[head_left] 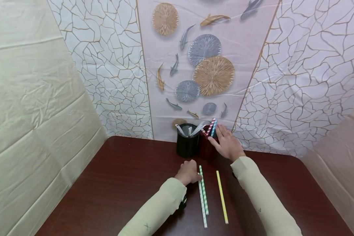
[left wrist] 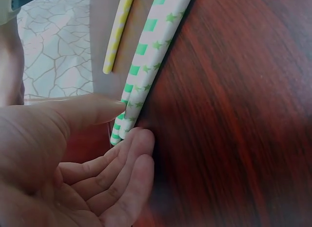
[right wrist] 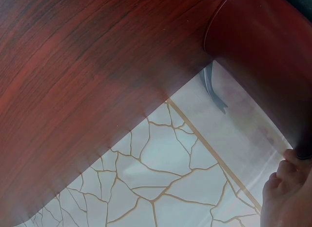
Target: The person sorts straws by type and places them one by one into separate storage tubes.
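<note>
My left hand (head_left: 188, 172) is at the far ends of two paper straws lying side by side on the table. One is white with green stars (left wrist: 158, 44); the other is a green-striped straw (head_left: 204, 191). Thumb and fingers pinch the star straw's end, the thumb overlapping both straws in the left wrist view. Farther back, my right hand (head_left: 228, 144) holds the dark red cup (right wrist: 263, 46) at its rim, thumb on the near side and fingers at the right. Red-striped (head_left: 210, 127) and blue-striped (head_left: 213, 128) straws stand in that cup.
A yellow straw (head_left: 222, 196) lies to the right of the green ones. Left of the red cup stands a black cup (head_left: 187, 146) holding several white-wrapped sticks. A patterned cloth (head_left: 121, 82) hangs right behind the table's back edge.
</note>
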The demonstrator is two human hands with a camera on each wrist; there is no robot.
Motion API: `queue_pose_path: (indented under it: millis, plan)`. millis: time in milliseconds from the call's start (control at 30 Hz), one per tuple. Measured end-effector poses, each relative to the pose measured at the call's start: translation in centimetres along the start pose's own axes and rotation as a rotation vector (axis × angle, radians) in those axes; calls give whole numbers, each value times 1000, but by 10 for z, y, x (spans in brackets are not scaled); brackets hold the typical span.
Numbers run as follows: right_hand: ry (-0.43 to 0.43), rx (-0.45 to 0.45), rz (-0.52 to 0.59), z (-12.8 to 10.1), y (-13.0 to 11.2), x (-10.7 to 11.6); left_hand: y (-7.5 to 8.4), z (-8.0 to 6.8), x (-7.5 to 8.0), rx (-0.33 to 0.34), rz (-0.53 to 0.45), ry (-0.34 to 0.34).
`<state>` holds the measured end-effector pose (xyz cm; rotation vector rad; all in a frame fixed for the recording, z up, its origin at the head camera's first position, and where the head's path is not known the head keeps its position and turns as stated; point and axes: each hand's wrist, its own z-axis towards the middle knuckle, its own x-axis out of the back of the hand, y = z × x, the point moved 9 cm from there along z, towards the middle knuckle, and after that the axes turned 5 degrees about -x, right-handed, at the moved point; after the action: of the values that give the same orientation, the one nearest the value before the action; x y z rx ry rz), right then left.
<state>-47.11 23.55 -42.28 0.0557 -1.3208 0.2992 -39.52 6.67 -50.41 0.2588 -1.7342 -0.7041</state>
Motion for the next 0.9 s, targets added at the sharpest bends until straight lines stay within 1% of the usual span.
queue_pose_path:
  millis: [100, 233, 367, 400, 500, 600, 633, 667, 800, 900]
  plan:
    - [0, 3, 1, 0, -1, 0, -1, 2, -2, 26, 15, -1]
    - [-9, 5, 8, 1, -1, 0, -5, 5, -6, 59, 4, 5]
    - [-19, -2, 8, 1, 0, 0, -5, 3, -4, 61, -21, 19]
    - [-20, -4, 7, 1, 0, 0, -7, 6, -6, 55, -13, 25]
    - [-17, -6, 7, 1, 1, 0, -5, 4, -1, 43, -26, 34]
    - [-13, -3, 5, 1, 1, 1, -6, 5, -2, 52, -43, 24]
    - [-13, -2, 5, 1, 0, 1, -5, 2, -1, 59, -64, 19]
    - [-13, -1, 4, 1, 0, 0, -7, 3, -2, 66, -74, 15]
    - [-11, -3, 7, 0, 0, -1, -12, 5, -5, 83, -95, 19]
    - [-11, -6, 6, 1, 0, -1, -14, 4, -4, 95, -101, 18]
